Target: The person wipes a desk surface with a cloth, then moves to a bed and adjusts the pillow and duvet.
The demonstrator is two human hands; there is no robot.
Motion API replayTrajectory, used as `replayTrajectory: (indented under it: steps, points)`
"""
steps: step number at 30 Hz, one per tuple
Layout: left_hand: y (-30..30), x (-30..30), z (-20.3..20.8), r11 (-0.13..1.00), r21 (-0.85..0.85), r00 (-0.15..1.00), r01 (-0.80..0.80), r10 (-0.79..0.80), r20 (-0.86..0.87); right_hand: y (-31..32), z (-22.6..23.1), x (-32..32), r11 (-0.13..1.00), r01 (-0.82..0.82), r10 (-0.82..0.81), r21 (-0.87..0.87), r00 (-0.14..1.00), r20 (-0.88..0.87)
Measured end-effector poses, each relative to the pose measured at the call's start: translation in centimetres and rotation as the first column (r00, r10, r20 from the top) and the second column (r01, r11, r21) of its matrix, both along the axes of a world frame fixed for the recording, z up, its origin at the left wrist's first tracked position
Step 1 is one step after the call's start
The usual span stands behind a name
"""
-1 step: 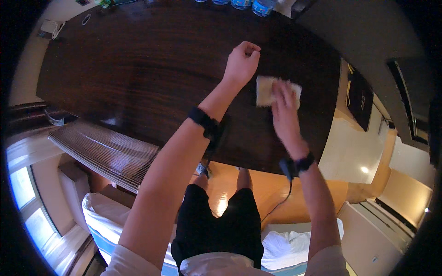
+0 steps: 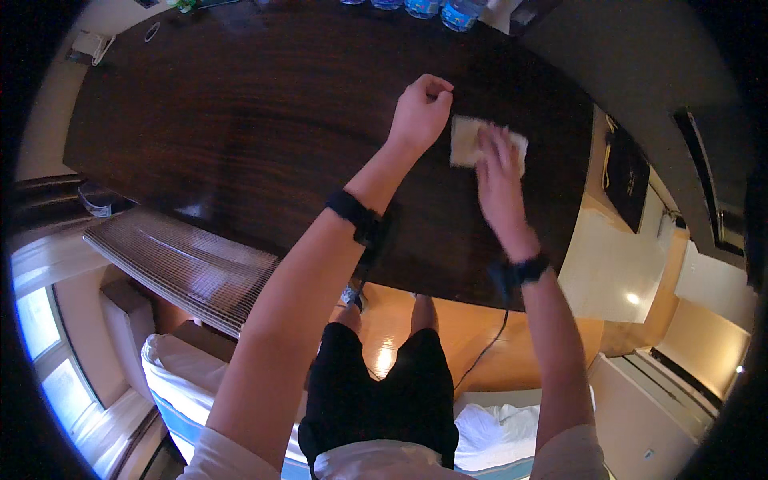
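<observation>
On the dark wooden table (image 2: 240,120) lies a pale, squarish folded cloth (image 2: 465,146). My right hand (image 2: 502,188) rests on top of it, fingers stretched out flat and somewhat blurred, covering part of the cloth. To the left, my left hand (image 2: 422,112) is closed in a loose fist over the tabletop, with nothing visible in it. It stays apart from the cloth. Each wrist wears a black band, and a cable hangs from the right one.
Several water bottles (image 2: 460,14) with blue labels stand along the far edge. A ribbed, curved chair back (image 2: 180,264) sits against the near left edge. A black bag or folder (image 2: 626,180) lies beyond the right edge. White bedding (image 2: 488,428) shows behind my legs.
My right hand and the cloth under it have slid a little farther from me and slightly right. My left hand has barely moved.
</observation>
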State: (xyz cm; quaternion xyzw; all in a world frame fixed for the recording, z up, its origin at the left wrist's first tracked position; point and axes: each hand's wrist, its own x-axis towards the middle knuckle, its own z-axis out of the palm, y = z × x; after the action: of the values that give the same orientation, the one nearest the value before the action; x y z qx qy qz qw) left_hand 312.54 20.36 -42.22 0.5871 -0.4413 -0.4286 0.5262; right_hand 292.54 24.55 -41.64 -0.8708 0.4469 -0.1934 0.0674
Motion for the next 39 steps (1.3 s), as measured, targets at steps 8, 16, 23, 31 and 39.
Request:
replayTrajectory:
  steps: [8, 16, 23, 31, 39]
  points:
    - [1.7, 0.1, 0.8, 0.998, -0.066, 0.98, -0.012, 0.025, 0.197, -16.4, -2.1, 0.6, 0.969, 0.024, -0.023, -0.245, 1.0, 0.007]
    - [1.0, 2.2, 0.7, 0.997, -0.047, 0.983, -0.06, 0.067, 0.17, -19.7, -1.2, 2.6, 0.964, 0.126, -0.11, -0.236, 0.991, 0.078]
    - [1.6, 2.1, 0.2, 0.997, -0.069, 0.975, -0.044, 0.058, 0.215, -13.2, -1.9, 2.3, 0.962, 0.054, -0.034, -0.267, 0.996, 0.079]
    - [4.9, 2.3, -1.1, 0.992, 0.126, 0.995, -0.002, -0.011, 0.101, 4.1, 1.3, 4.8, 1.0, 0.005, -0.006, 0.009, 0.999, 0.051]
    - [13.5, 3.2, 1.2, 0.902, 0.378, 0.904, 0.209, -0.325, 0.276, 16.9, 2.1, 4.0, 0.934, -0.077, 0.097, 0.348, 0.994, -0.04]
